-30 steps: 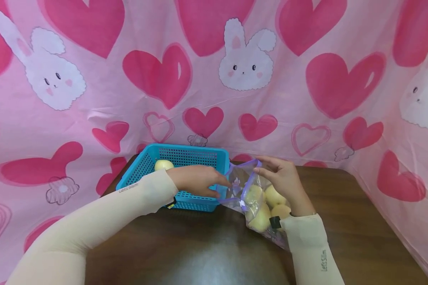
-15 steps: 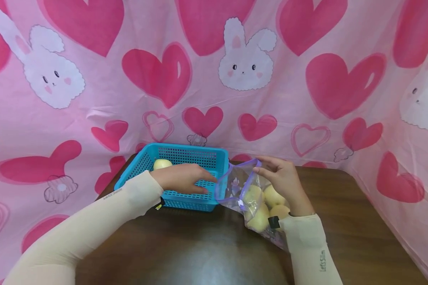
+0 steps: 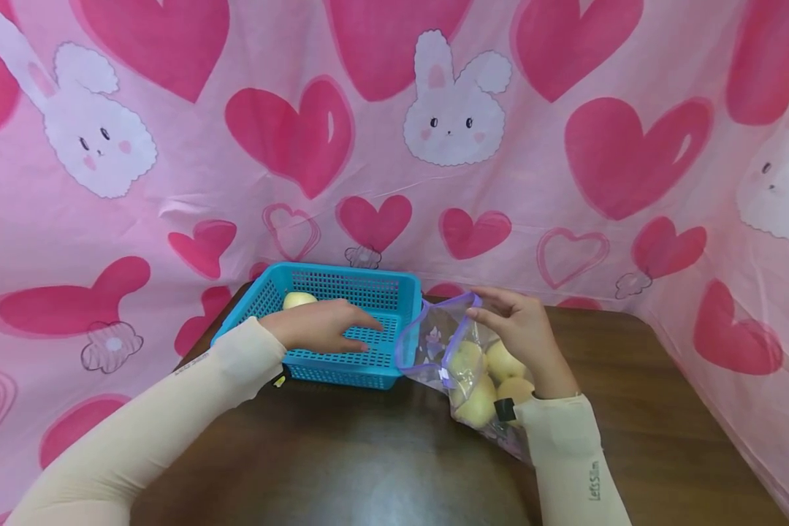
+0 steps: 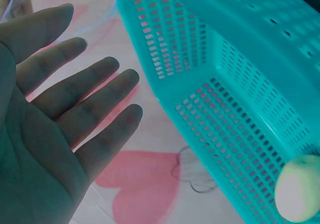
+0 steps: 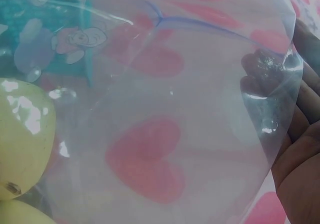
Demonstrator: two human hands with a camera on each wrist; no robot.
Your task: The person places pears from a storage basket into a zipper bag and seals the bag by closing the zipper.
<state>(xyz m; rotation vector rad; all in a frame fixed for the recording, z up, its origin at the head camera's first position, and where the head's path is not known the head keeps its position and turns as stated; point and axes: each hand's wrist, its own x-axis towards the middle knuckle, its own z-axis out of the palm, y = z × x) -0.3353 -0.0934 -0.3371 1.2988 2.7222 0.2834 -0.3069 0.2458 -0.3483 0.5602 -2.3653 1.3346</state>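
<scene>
My left hand (image 3: pixel 325 325) hovers over the blue plastic basket (image 3: pixel 348 376) with its fingers extended. In the left wrist view its palm (image 4: pixel 35 154) holds nothing. One pale yellow pear (image 3: pixel 298 299) lies at the basket's far left, partly behind that hand; the left wrist view shows the same pear (image 4: pixel 298 189). My right hand (image 3: pixel 526 329) pinches the purple-edged rim of a clear zip bag (image 3: pixel 434 343) between thumb and fingers, keeping its mouth spread toward the basket. Several pears (image 3: pixel 476 405) sit inside the bag, partly hidden by my right wrist.
Basket and bag stand side by side on a dark brown wooden table (image 3: pixel 368 453). A pink cloth (image 3: pixel 375 146) printed with hearts and rabbits hangs behind the table and along its sides.
My left hand has drawn back leftward from the bag's mouth to above the basket. The right hand keeps hold of the bag, nearly still.
</scene>
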